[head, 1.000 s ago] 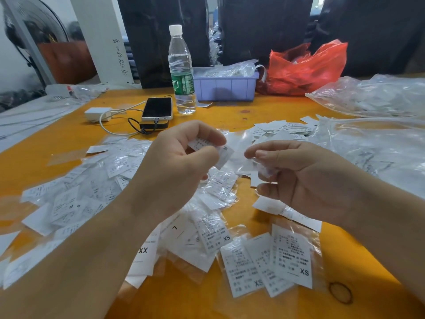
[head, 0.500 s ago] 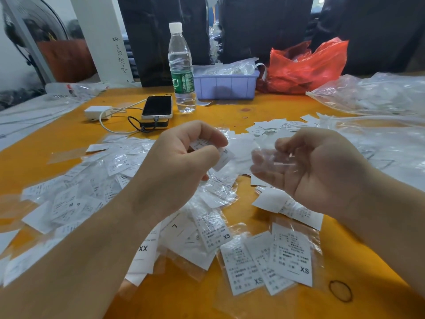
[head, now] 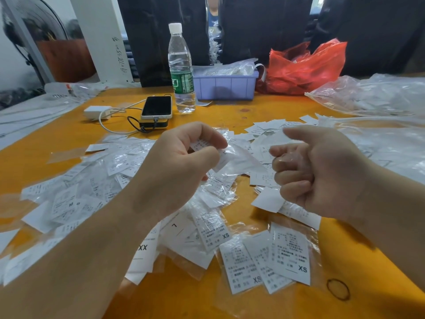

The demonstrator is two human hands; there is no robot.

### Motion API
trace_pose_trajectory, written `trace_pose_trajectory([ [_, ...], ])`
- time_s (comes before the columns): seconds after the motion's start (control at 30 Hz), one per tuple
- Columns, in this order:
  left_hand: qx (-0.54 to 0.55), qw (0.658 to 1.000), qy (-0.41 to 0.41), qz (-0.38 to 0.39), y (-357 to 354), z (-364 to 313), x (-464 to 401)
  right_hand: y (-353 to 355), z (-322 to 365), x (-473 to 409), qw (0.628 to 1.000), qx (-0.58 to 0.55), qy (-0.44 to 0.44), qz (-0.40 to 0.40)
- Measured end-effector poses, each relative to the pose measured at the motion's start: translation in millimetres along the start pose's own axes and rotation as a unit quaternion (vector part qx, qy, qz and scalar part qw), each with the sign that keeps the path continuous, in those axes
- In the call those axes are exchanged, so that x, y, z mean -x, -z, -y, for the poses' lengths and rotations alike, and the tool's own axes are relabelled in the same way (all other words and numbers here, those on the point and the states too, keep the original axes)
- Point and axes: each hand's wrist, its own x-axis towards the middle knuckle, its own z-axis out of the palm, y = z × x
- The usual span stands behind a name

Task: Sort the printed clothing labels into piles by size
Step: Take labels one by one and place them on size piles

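My left hand (head: pixel 181 162) pinches one printed label (head: pixel 202 145) between thumb and curled fingers, above the loose heap of bagged labels (head: pixel 96 180) spread on the orange table (head: pixel 230 111). My right hand (head: pixel 322 171) has its fingers curled round a crumpled clear plastic sleeve (head: pixel 288 161), thumb raised. Readable size marks: "XS" on three labels in the near group (head: pixel 271 256) and on one more (head: pixel 211 229) beside it, "XX" on a label (head: pixel 143 247) at my left forearm, "L" on another (head: pixel 181 231), and "M" in the heap. The remaining small print is too fine to read. At the far edge stand one water bottle (head: pixel 181 67) with a green band, one phone (head: pixel 157 107) lying on a black block, one white charger (head: pixel 96 112), one lilac bin (head: pixel 225 85), and one red plastic bag (head: pixel 305 67). Clear bags (head: pixel 372 95) lie at right; a white post (head: pixel 103 38) bears handwritten digits.
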Motion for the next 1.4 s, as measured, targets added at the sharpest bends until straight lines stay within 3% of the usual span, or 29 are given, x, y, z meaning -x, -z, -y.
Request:
trace_pose_trajectory([
  [0.07, 0.006, 1.0, 0.004, -0.003, -0.2, -0.8, -0.3, -2.0, -1.2, 3.1, 0.997, 0.067, 0.016, 0.019],
  [0.13, 0.013, 1.0, 0.008, -0.005, 0.2, -1.1, -0.5, -3.3, -5.2, 1.6, 0.975, 0.196, 0.107, 0.002],
  [0.27, -0.001, 1.0, 0.006, 0.004, 1.6, 0.3, 0.7, -4.4, -8.7, -1.2, 0.865, 0.385, 0.313, -0.076],
  [0.33, -0.002, 1.0, 0.009, 0.005, 0.9, 1.1, 0.6, -3.6, -8.5, -0.7, 0.841, 0.398, 0.36, -0.066],
  [0.47, -0.003, 1.0, 0.011, 0.008, -1.3, 2.2, -0.3, -3.3, -9.5, 1.1, 0.854, 0.358, 0.377, -0.014],
  [0.63, -0.002, 1.0, 0.009, 0.002, -2.3, 1.2, -0.2, -2.1, -11.9, 3.1, 0.817, 0.398, 0.416, 0.007],
  [0.93, 0.003, 0.998, -0.028, -0.064, -0.2, -2.6, 1.1, -3.4, -9.0, 5.5, 0.861, 0.447, 0.236, 0.053],
  [1.03, 0.002, 0.997, -0.036, -0.062, -1.1, -3.7, 1.9, -3.7, -11.1, 5.6, 0.89, 0.406, 0.19, 0.078],
  [1.13, -0.005, 0.999, -0.031, -0.039, -1.6, -3.2, 2.2, -6.8, -16.4, 3.6, 0.94, 0.293, 0.143, 0.102],
  [1.27, -0.033, 0.999, -0.022, 0.007, -4.3, -0.4, 2.3, -4.5, -17.5, -3.3, 0.968, 0.189, 0.145, 0.074],
  [1.4, -0.039, 0.999, -0.018, 0.012, -5.4, 1.3, 2.0, 0.2, -14.1, -5.8, 0.965, 0.188, 0.171, 0.059],
])
